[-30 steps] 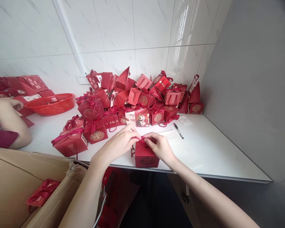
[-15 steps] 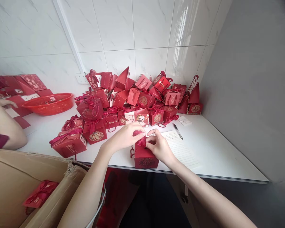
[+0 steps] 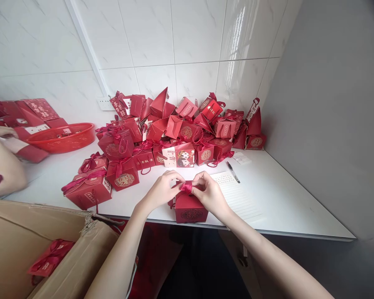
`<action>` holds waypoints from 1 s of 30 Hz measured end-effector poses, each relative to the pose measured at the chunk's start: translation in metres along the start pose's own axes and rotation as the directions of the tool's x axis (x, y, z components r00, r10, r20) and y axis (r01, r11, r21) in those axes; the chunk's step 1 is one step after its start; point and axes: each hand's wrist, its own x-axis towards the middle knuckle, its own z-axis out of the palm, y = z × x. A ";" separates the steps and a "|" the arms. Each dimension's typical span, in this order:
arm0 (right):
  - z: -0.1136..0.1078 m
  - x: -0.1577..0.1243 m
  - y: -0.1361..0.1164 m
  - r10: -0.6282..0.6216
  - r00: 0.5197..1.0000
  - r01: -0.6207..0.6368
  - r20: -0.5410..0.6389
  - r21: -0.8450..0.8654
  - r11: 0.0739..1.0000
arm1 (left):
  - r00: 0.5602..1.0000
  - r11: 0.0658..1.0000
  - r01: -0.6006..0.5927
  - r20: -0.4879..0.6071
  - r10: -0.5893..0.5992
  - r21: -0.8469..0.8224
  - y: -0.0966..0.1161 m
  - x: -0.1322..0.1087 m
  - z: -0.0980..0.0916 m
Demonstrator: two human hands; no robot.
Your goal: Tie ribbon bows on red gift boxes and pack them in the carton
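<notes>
A small red gift box (image 3: 190,209) with a gold emblem stands at the front edge of the white table (image 3: 286,199). On top of it lies a dark red ribbon (image 3: 187,187). My left hand (image 3: 162,190) pinches the ribbon from the left. My right hand (image 3: 209,192) pinches it from the right, its fingers curled over the box top. Both hands meet above the box.
A heap of red gift boxes (image 3: 180,128) fills the back of the table. A pen (image 3: 233,171) lies on a lined sheet (image 3: 239,197) to the right. A red basket (image 3: 62,137) and another person's arm (image 3: 3,158) are at left. A cardboard carton (image 3: 34,245) stands below left.
My left hand has come down closer to the box top, and both hands have drawn the ribbon tighter together. The other person's arm has shifted left.
</notes>
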 end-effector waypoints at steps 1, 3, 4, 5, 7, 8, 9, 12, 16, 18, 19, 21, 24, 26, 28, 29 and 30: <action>0.000 0.000 0.000 -0.011 1.000 0.011 -0.005 -0.011 1.000 | 1.000 1.000 -0.018 -0.002 0.018 0.004 0.001 -0.003 0.000; 0.000 0.000 0.001 -0.046 0.999 0.045 -0.018 -0.045 0.998 | 0.999 0.999 -0.034 -0.010 0.034 0.002 0.003 -0.007 0.001; 0.000 0.000 0.001 -0.065 0.998 0.063 -0.027 -0.067 0.996 | 0.999 0.999 -0.033 -0.017 0.033 -0.002 0.004 -0.009 0.002; 0.000 -0.001 0.001 -0.084 0.996 0.080 -0.036 -0.091 0.993 | 0.999 1.000 -0.028 -0.025 0.028 -0.008 0.005 -0.010 0.004; 0.000 -0.001 0.001 -0.120 0.991 0.112 -0.052 -0.134 0.985 | 0.999 1.000 -0.018 -0.036 0.017 -0.025 0.007 -0.012 0.008; 0.000 -0.001 0.000 -0.132 0.990 0.122 -0.057 -0.151 0.981 | 0.999 0.999 -0.013 -0.041 0.011 -0.041 0.007 -0.013 0.011; 0.000 0.000 0.000 -0.139 0.988 0.127 -0.061 -0.165 0.978 | 0.999 0.998 -0.005 -0.048 0.002 -0.062 0.008 -0.013 0.014; -0.004 0.001 0.000 -0.134 0.990 0.122 -0.053 -0.177 0.977 | 0.996 0.988 0.028 -0.078 -0.040 -0.151 0.008 -0.013 0.022; -0.012 0.004 -0.003 -0.096 0.994 0.101 0.054 -0.095 0.990 | 0.992 0.949 0.079 -0.068 -0.104 -0.306 0.005 -0.012 0.029; -0.016 0.005 -0.005 -0.089 0.988 0.098 0.127 -0.065 0.993 | 0.990 0.913 0.106 -0.044 -0.134 -0.393 0.005 -0.011 0.031; -0.017 0.006 -0.006 -0.092 0.984 0.103 0.155 -0.067 0.992 | 0.988 0.892 0.119 -0.041 -0.151 -0.437 0.005 -0.010 0.033; -0.018 0.006 -0.007 -0.105 0.977 0.128 0.185 -0.112 0.985 | 0.979 0.851 0.134 -0.068 -0.195 -0.507 0.006 -0.008 0.036; -0.016 0.006 -0.006 -0.141 0.973 0.182 0.183 -0.228 0.956 | 0.961 0.826 0.135 -0.131 -0.244 -0.547 0.007 -0.006 0.043; -0.014 0.005 -0.004 -0.194 0.973 0.225 0.124 -0.318 0.921 | 0.953 0.821 0.134 -0.154 -0.259 -0.555 0.007 -0.005 0.046; -0.014 0.001 -0.002 -0.317 0.948 0.289 0.006 -0.430 0.855 | 0.944 0.812 0.135 -0.175 -0.279 -0.568 0.006 -0.005 0.048; -0.014 -0.002 -0.002 -0.395 0.918 0.329 -0.036 -0.488 0.809 | 0.938 0.808 0.135 -0.189 -0.291 -0.573 0.006 -0.005 0.049; -0.015 -0.005 -0.002 -0.466 0.883 0.370 -0.047 -0.539 0.756 | 0.932 0.806 0.134 -0.204 -0.301 -0.576 0.005 -0.005 0.049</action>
